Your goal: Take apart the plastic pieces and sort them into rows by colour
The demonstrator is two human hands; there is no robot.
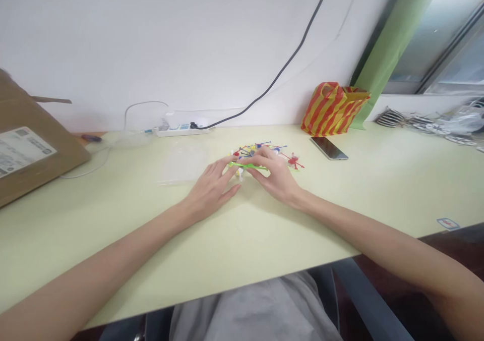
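The right hand (pixel 278 177) holds a thin green plastic piece (pixel 247 166) between its thumb and fingers, above the middle of the table (pixel 227 260). The left hand (pixel 207 192) has its thumb apart from its fingers, with the fingertips by the green piece's left end; it is hard to tell if they pinch it. So one piece is in hand, and a loose heap of small plastic pieces (pixel 260 149) lies just behind, with a red piece (pixel 293 161) at the right side. None looks neatly lined up.
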